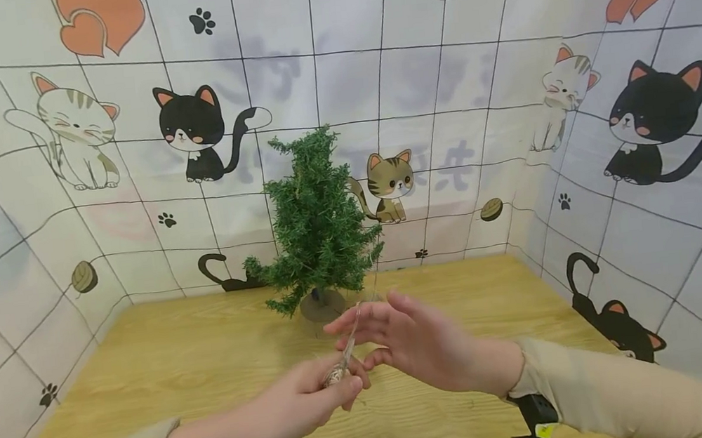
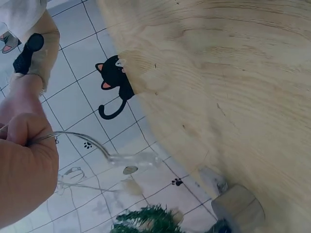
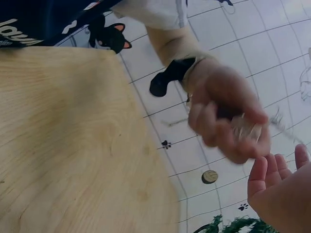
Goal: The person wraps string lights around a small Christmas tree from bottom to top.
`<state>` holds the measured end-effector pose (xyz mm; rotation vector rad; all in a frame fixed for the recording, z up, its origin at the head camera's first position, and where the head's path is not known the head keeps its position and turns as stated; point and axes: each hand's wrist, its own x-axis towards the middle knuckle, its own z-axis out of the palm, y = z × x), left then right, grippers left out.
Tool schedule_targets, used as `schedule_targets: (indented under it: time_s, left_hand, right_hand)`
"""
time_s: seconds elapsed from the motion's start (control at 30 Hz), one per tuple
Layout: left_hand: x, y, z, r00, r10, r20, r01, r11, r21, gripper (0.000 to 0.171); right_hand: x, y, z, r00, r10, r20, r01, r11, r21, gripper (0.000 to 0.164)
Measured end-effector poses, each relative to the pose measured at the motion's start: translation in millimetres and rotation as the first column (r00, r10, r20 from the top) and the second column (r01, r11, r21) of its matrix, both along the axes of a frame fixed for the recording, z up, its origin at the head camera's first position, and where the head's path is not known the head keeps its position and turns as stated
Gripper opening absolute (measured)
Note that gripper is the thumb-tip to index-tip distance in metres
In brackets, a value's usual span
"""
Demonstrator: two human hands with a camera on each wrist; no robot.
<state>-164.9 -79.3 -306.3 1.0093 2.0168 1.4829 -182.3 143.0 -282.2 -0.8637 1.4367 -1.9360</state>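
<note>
My left hand point(image 1: 305, 400) grips a small bundle of thin, clear wire point(image 1: 336, 374), which looks like a string of fairy lights. One strand point(image 1: 352, 337) rises from the bundle to the fingers of my right hand point(image 1: 426, 342). Those fingers are extended; whether they touch the strand cannot be made out. In the right wrist view the bundle point(image 3: 243, 128) sits within the curled fingers of the blurred left hand point(image 3: 228, 114), beside the spread right hand point(image 3: 286, 191). From the left hand point(image 2: 29, 160), in its wrist view, a clear wire point(image 2: 90, 138) loops out.
A small green artificial Christmas tree point(image 1: 315, 215) stands behind the hands on a round wooden base point(image 1: 323, 306). Near that base lies a small clear object point(image 2: 214, 180). The wooden tabletop point(image 1: 186, 348) is bordered by a cat-patterned cloth point(image 1: 288, 91).
</note>
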Motion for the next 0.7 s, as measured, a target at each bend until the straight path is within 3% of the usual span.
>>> schedule_targets:
  time_s: [0.17, 0.27, 0.33, 0.47, 0.6, 0.7]
  left_hand:
    - [14.2, -13.9, 12.4, 0.997, 0.005, -0.075, -0.009, 0.998, -0.063, 0.017]
    - [21.1, -18.8, 20.8, 0.993, 0.003, -0.117, -0.013, 0.996, -0.084, 0.016]
    - [24.2, -21.1, 26.0, 0.989, -0.005, -0.147, -0.011, 0.995, -0.102, 0.016]
    - [29.5, -25.3, 34.4, 0.983, -0.018, -0.18, -0.005, 0.992, -0.129, 0.014]
    - [35.3, -30.0, 40.2, 0.971, -0.032, -0.237, 0.0, 0.991, -0.133, 0.012]
    - [39.0, -34.2, 43.4, 0.96, -0.04, -0.278, 0.005, 0.992, -0.128, 0.011]
  right_hand:
    - [-6.7, -3.9, -7.1, 0.994, -0.089, -0.056, 0.096, 0.986, 0.134, 0.043]
    - [-15.1, -6.0, -12.1, 0.965, -0.144, -0.221, 0.195, 0.954, 0.229, 0.023]
    - [-21.9, -6.9, -14.7, 0.913, -0.137, -0.385, 0.262, 0.919, 0.293, 0.022]
    - [-36.4, -7.1, -19.6, 0.749, 0.008, -0.662, 0.365, 0.83, 0.423, 0.035]
    - [-48.6, -7.3, -24.5, 0.614, 0.154, -0.774, 0.461, 0.726, 0.51, 0.028]
    - [-56.8, -6.6, -26.5, 0.536, 0.172, -0.827, 0.544, 0.678, 0.494, 0.027]
